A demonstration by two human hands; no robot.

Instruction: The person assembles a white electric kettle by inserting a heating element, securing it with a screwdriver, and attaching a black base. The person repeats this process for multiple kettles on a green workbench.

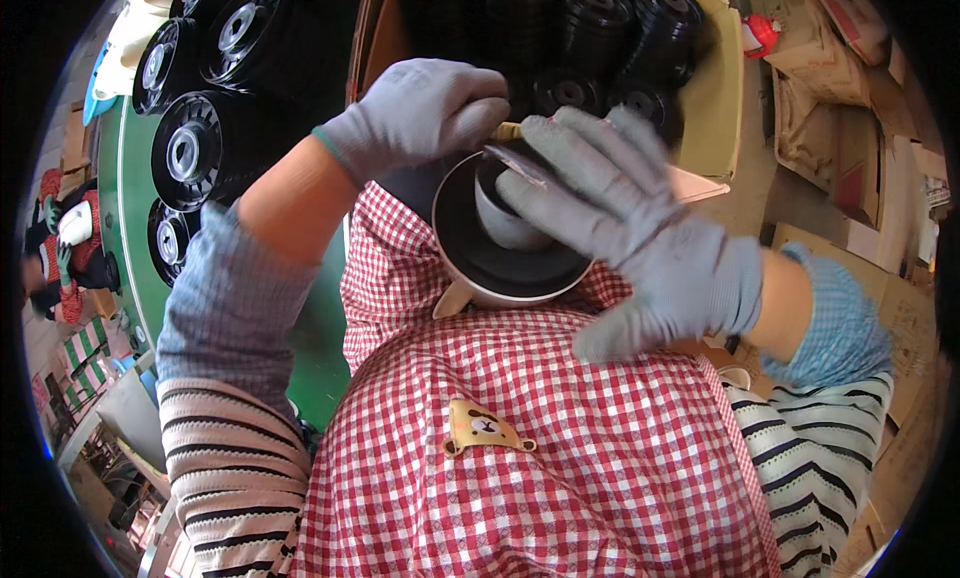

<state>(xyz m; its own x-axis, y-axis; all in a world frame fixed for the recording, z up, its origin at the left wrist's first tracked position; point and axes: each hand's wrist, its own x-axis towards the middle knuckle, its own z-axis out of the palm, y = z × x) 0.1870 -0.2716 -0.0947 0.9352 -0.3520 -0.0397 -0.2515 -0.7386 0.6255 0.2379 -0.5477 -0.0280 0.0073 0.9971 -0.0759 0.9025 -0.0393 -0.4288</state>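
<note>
A black round dish-like part [470, 248] with a pale rim rests in front of my apron, a grey tube [505, 223] standing at its middle. My left hand [425, 108], in a grey glove, is closed in a pinch above the far edge of the part. Whatever it grips is hidden by the fingers. A thin shiny strip [515, 165] lies by the tube's top, partly covered. Over the tube and the right side of the part is my right hand [640, 218], gloved, with its fingers stretched out and slightly blurred.
Black wheel-like discs [190, 153] are stacked on a green table [133, 178] at the left. Ahead stands an open cardboard box [722, 98] holding several stacks of black round parts [598, 13]. Cardboard [820, 88] is piled at the right. Another person [75, 238] sits far left.
</note>
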